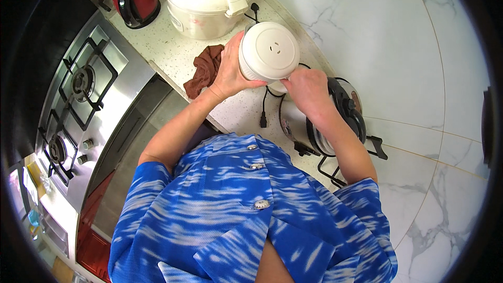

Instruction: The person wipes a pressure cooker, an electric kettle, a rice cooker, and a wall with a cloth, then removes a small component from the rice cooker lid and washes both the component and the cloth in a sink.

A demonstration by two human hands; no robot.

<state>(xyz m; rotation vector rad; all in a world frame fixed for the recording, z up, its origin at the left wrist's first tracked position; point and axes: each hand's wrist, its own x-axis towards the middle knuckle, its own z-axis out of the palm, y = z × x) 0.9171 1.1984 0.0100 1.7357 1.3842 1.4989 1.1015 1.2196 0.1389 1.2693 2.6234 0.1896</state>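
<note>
A white container [271, 52] with a round, vented lid is held over the speckled countertop. My left hand [232, 67] wraps its left side, with the thumb along the front below the lid. At its lower right edge, my right hand [308, 86] has its fingers curled in and the thumb against the container; the fingertips are partly hidden. Part of a white object [277, 87] shows beneath the container, mostly covered. A crumpled brown cloth [202, 70] lies just left of my left hand.
A white rice cooker [208, 4] and a red electric kettle [135, 0] stand at the back. Under my right forearm is a steel pot with a black lid [347, 106]. A power cord plug [263, 120] lies on the countertop [239, 110]. The gas stove [84, 82] is at left.
</note>
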